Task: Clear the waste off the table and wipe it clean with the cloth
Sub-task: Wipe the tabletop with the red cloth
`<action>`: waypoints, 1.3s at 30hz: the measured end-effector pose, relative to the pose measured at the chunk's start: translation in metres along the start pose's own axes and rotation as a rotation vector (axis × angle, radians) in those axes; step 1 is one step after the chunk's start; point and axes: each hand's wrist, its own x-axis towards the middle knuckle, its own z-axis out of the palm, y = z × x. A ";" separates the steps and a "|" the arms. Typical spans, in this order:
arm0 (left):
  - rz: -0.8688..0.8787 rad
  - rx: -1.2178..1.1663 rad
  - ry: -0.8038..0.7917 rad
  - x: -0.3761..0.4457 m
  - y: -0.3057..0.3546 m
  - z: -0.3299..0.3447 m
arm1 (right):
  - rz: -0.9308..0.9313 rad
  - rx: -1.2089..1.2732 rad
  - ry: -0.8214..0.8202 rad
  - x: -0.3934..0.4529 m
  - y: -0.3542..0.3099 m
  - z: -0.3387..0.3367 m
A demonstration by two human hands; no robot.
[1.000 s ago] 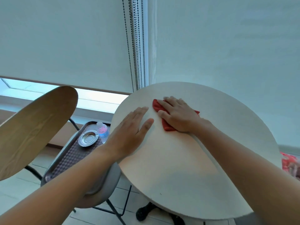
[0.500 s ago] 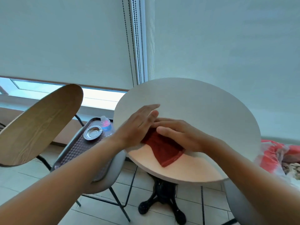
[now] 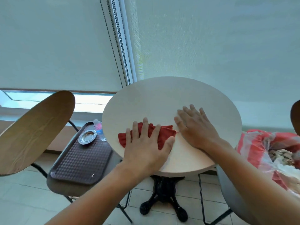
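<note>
A red cloth point(image 3: 165, 133) lies flat on the near left part of the round pale table point(image 3: 170, 96). My left hand point(image 3: 146, 143) presses down on the cloth with straight, spread fingers. My right hand point(image 3: 194, 129) lies flat on the bare tabletop just right of the cloth, fingers straight, its thumb side next to the cloth's right edge. A red-and-white plastic bag point(image 3: 266, 150) holding waste sits to the right of the table.
A chair at the left carries a dark brown tray point(image 3: 81, 161) with a small metal dish point(image 3: 87, 136) and a small plastic bottle point(image 3: 99, 129). Its wooden backrest point(image 3: 32, 132) stands at far left. Another chair seat point(image 3: 227, 189) is near right. Blinds hang behind the table.
The cloth passed from under my right hand to under my left hand. My right hand moved to the bare tabletop on the right. The view rose and pulled back.
</note>
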 end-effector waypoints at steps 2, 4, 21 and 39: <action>-0.029 0.029 0.022 -0.011 0.011 0.006 | -0.006 -0.003 0.007 -0.001 0.002 0.000; -0.008 0.054 0.053 -0.015 0.007 0.010 | -0.007 -0.008 0.004 -0.002 0.003 0.000; 0.133 0.032 0.044 0.090 -0.047 -0.002 | -0.013 -0.006 -0.009 0.001 0.007 -0.001; 0.643 -0.203 -0.079 0.129 -0.027 -0.011 | 0.146 0.596 0.238 0.016 -0.014 -0.013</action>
